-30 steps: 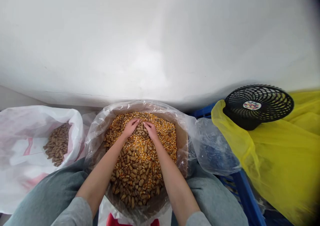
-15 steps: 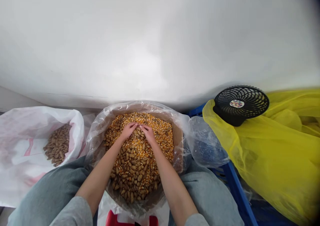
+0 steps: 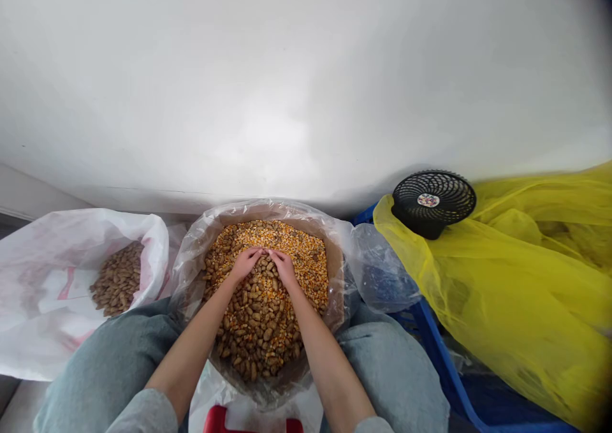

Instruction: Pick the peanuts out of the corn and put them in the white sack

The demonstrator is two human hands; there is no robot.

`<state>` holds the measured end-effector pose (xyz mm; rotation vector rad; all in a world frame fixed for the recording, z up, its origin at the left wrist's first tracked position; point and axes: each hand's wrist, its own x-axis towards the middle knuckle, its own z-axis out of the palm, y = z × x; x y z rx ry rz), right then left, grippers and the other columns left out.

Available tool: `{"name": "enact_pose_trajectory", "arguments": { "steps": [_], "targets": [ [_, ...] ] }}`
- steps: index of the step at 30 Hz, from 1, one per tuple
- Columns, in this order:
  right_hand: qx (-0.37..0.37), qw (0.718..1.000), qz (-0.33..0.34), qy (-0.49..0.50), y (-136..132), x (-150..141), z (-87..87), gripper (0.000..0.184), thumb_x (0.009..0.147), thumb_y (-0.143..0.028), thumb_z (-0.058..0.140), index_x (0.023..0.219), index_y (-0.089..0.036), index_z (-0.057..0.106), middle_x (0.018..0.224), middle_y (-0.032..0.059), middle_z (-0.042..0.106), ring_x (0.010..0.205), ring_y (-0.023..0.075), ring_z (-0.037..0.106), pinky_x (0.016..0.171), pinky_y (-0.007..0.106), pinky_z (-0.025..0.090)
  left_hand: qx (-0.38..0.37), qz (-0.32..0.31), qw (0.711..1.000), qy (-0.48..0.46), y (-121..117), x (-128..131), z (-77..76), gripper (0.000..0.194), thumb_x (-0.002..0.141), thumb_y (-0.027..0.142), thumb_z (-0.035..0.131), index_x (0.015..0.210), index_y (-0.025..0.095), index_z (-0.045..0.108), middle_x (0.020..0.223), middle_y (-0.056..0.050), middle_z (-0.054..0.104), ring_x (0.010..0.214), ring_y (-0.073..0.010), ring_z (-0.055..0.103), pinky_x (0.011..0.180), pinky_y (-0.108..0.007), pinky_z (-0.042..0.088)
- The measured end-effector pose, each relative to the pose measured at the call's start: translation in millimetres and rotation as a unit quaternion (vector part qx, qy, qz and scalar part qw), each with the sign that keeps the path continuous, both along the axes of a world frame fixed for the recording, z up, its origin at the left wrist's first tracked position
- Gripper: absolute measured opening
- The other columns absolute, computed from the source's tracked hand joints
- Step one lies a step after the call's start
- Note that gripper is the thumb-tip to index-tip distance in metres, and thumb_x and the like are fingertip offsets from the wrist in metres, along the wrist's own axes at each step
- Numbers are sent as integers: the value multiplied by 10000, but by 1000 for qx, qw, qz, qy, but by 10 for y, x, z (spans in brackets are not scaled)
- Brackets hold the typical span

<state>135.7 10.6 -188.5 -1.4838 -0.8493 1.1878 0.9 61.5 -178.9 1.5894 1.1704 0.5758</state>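
My left hand (image 3: 245,264) and my right hand (image 3: 283,266) meet fingertip to fingertip over the middle of a clear plastic bag (image 3: 191,254). The fingers of both are bent and pressed together. Whatever lies between the tips is too small to make out. Beneath them dried corn kernels (image 3: 310,261) fill the back and right of the bag. Unshelled peanuts (image 3: 261,328) are heaped below and between my wrists, mixed with some kernels.
A white sack (image 3: 43,248) holding more peanuts (image 3: 118,278) stands left. To the right, yellow mesh netting (image 3: 502,280) drapes over a blue crate (image 3: 444,369), with a black plastic basket (image 3: 442,200) on it. A red object (image 3: 216,418) sits below the bag; a white wall (image 3: 287,88) rises behind.
My fingertips have come closer together and sit slightly lower in the picture. The view has shifted a little, so the basket and crate appear further left.
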Motion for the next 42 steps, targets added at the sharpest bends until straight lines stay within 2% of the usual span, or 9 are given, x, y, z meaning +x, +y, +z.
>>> {"name": "enact_pose_trajectory", "arguments": {
  "steps": [3, 6, 14, 19, 22, 25, 32, 36, 42],
  "targets": [
    [1, 1000, -4, 9, -51, -40, 35, 324, 690, -479, 505, 765, -212, 674, 810, 33, 681, 814, 181, 605, 813, 339, 436, -23, 22, 999, -12, -70, -17, -10, 385, 745, 470, 404, 756, 190, 669, 844, -41, 677, 838, -193, 586, 856, -359, 403],
    [5, 1000, -12, 3, -105, -63, 58, 296, 690, -452, 509, 777, -216, 665, 852, 32, 672, 839, 177, 594, 821, 334, 428, -7, 45, 999, -25, -123, -38, 0, 385, 750, 466, 404, 757, 186, 669, 875, -44, 671, 875, -190, 576, 880, -356, 386],
    [18, 1000, -2, 4, -252, -124, 109, 221, 678, -404, 528, 746, -239, 659, 847, 12, 667, 843, 179, 585, 836, 335, 417, -10, 50, 998, -28, -264, -67, 90, 345, 721, 429, 454, 803, 167, 662, 880, -57, 665, 864, -185, 576, 859, -342, 401],
    [8, 1000, -11, 12, -342, -163, 120, 243, 663, -424, 541, 719, -223, 666, 801, 24, 673, 806, 192, 587, 821, 350, 417, -39, 67, 996, -37, -401, -112, 137, 381, 742, 443, 407, 766, 166, 667, 832, -52, 673, 830, -195, 583, 853, -356, 401],
    [7, 1000, -4, 17, -410, -178, 162, 267, 664, -441, 536, 734, -221, 672, 793, 24, 674, 813, 191, 586, 822, 347, 413, -43, 52, 996, -59, -481, -142, 163, 348, 728, 426, 435, 796, 173, 665, 867, -42, 671, 880, -196, 572, 873, -353, 387],
    [10, 1000, 9, 18, -491, -198, 217, 271, 666, -438, 538, 669, -205, 675, 762, 29, 673, 860, 189, 576, 857, 334, 386, -54, 40, 996, -62, -560, -175, 186, 337, 724, 396, 439, 772, 152, 666, 804, -51, 672, 819, -191, 581, 847, -350, 402],
    [22, 999, 23, 18, -726, -244, 306, 274, 685, -409, 522, 802, -211, 671, 837, 37, 670, 820, 173, 590, 827, 330, 406, 43, 105, 993, -41, -790, -259, 188, 254, 660, 285, 512, 841, 177, 654, 957, -67, 630, 950, -183, 530, 909, -347, 356],
    [39, 999, 15, -10, -869, -259, 384, 220, 661, -368, 561, 774, -220, 678, 928, 35, 651, 943, 180, 545, 913, 331, 340, 17, 90, 994, -52, -939, -292, 194, 294, 709, 348, 461, 847, 166, 647, 926, -72, 644, 907, -187, 554, 889, -355, 375],
    [24, 999, 34, -13, -1099, -368, 496, 241, 676, -382, 546, 799, -222, 678, 858, 37, 672, 857, 193, 584, 855, 356, 389, 3, 96, 994, -45, -1153, -351, 269, 376, 733, 419, 409, 812, 144, 652, 868, -83, 659, 866, -204, 572, 862, -359, 389]
  ]
}}
